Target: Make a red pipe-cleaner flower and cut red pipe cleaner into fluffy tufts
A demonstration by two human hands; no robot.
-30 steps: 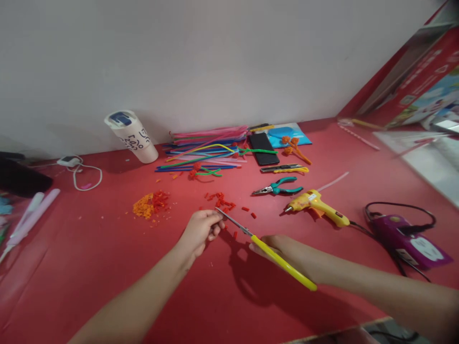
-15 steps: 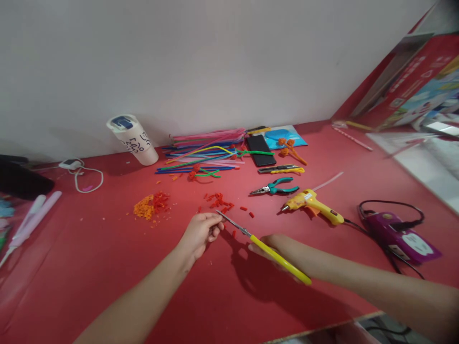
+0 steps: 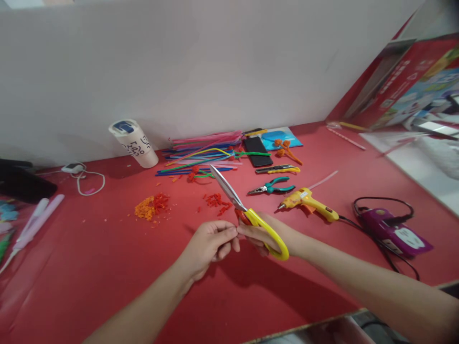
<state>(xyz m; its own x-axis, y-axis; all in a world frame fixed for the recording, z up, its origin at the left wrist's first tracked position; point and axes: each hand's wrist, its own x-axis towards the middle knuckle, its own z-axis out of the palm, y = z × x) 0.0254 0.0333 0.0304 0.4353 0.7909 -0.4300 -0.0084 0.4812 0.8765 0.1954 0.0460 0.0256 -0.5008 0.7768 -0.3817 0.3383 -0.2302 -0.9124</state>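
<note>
My right hand (image 3: 263, 232) is closed around yellow-handled scissors (image 3: 255, 218), their blades pointing up and to the left, away from me. Thumb and forefinger of my left hand (image 3: 214, 243) are pinched together, touching the fingertips of my right hand; whatever is between them is too small to make out. Just beyond the hands lies a loose scatter of short red pieces (image 3: 215, 200), partly behind the scissors. Farther left is a pile of orange and red fuzzy clippings (image 3: 150, 207).
Behind the hands lie colourful pipe cleaners (image 3: 201, 153), a black phone (image 3: 258, 151) and orange fuzzy stems (image 3: 285, 148). To the right are pliers (image 3: 272, 187), a cutter knife (image 3: 278, 169), a yellow glue gun (image 3: 310, 203) and a purple power strip (image 3: 394, 231). A white tumbler (image 3: 135, 145) stands against the wall.
The scissors have swung upright, and their blades have left my left fingertips. My right hand has moved in to meet my left, which has shifted slightly right and nearer me.
</note>
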